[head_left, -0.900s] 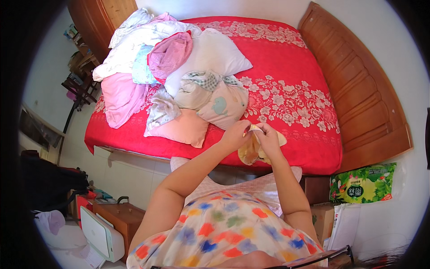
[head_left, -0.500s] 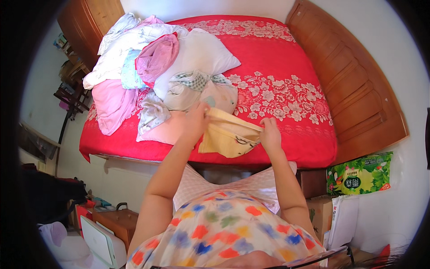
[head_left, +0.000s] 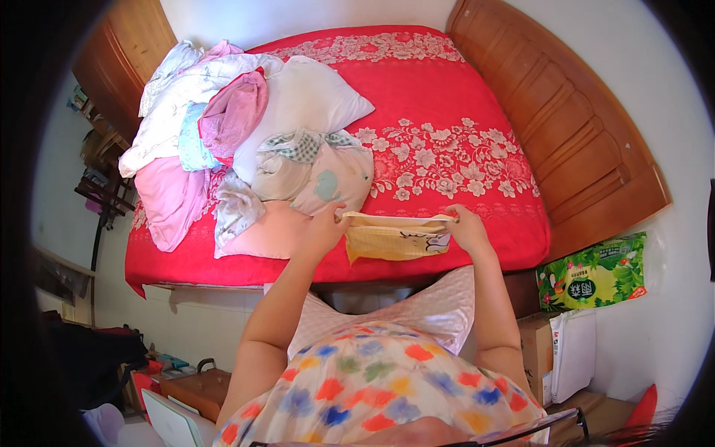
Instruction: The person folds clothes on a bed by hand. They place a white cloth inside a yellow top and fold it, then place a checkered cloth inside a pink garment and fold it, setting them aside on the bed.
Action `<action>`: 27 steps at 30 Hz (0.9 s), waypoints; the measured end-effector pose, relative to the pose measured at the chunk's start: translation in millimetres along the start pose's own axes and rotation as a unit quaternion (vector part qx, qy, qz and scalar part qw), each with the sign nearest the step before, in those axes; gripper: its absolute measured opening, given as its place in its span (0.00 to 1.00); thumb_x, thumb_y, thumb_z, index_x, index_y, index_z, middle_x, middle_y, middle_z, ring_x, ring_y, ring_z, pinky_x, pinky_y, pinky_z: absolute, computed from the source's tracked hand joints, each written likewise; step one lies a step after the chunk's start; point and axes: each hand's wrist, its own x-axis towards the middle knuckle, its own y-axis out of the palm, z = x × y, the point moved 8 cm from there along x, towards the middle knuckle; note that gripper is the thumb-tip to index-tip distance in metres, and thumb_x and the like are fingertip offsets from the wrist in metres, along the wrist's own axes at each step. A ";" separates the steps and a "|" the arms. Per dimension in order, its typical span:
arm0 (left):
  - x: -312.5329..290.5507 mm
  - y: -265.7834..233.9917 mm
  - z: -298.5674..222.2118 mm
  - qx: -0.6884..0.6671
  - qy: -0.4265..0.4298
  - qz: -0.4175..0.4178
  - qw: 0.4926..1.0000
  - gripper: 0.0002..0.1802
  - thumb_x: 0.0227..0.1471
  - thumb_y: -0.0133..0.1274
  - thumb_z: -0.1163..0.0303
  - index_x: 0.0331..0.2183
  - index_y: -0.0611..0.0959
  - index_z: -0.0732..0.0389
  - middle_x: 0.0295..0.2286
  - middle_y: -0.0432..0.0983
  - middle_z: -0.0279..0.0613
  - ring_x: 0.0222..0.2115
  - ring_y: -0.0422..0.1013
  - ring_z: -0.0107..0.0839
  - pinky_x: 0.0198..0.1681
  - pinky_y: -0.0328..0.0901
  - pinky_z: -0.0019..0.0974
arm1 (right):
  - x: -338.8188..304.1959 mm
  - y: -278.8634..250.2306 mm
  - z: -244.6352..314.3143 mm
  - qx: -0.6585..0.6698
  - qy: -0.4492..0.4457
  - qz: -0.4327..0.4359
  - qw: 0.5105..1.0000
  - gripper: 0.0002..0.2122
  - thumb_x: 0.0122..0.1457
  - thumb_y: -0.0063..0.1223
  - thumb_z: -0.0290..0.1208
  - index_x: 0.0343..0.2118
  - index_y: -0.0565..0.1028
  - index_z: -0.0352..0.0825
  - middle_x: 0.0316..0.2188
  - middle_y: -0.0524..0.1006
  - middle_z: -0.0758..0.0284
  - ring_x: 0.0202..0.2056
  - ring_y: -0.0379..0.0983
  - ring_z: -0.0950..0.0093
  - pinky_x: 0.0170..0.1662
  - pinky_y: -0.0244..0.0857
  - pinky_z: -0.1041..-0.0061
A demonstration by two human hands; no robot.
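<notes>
A small piece of yellow cloth (head_left: 380,241) with a pale top edge and a dark line drawing hangs over the near edge of the bed. I cannot tell what kind of piece it is. My left hand (head_left: 323,228) pinches its upper left corner, and my right hand (head_left: 468,228) pinches the upper right one. Between them the top edge is stretched nearly straight. Just beyond my left hand lie a peach cushion (head_left: 261,237) and a pale pillow (head_left: 344,173) with a blue-green animal shape on it.
The red floral bedspread (head_left: 439,78) covers the bed. Pillows and bedding are heaped on its left, among them a white pillow (head_left: 316,89) and a pink blanket (head_left: 237,112). A wooden headboard (head_left: 573,112) rises at right. A green-yellow package (head_left: 596,276) stands below it, near a cardboard box (head_left: 536,346).
My hands have drawn the yellow cloth's top edge straighter and level, and its gaping opening has closed up. Both hands sit slightly lower, and the view has shifted a little.
</notes>
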 end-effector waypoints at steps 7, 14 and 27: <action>24.7 22.7 -8.1 -0.136 0.167 -0.070 0.974 0.18 0.55 0.47 0.69 0.47 0.75 0.63 0.36 0.76 0.48 0.37 0.72 0.34 0.43 0.65 0.33 | 2.6 10.2 -15.4 0.304 -0.045 -0.008 0.952 0.13 0.52 0.53 0.22 0.43 0.74 0.33 0.32 0.76 0.68 0.33 0.72 0.79 0.37 0.66 0.79; 24.6 86.9 24.4 -0.445 -0.030 0.122 0.887 0.14 0.53 0.50 0.73 0.44 0.77 0.58 0.40 0.74 0.36 0.41 0.69 0.26 0.46 0.64 0.30 | -4.7 29.7 -40.3 0.419 0.061 0.071 0.903 0.09 0.52 0.54 0.21 0.37 0.73 0.36 0.30 0.74 0.71 0.31 0.70 0.83 0.33 0.65 0.83; 148.7 19.3 -70.4 -0.381 0.146 -0.081 0.909 0.21 0.49 0.59 0.67 0.45 0.78 0.64 0.40 0.75 0.38 0.39 0.71 0.27 0.43 0.66 0.32 | 129.3 -34.0 -8.0 0.530 -0.065 -0.051 0.844 0.23 0.52 0.53 0.16 0.53 0.67 0.31 0.44 0.74 0.61 0.42 0.73 0.74 0.43 0.69 0.77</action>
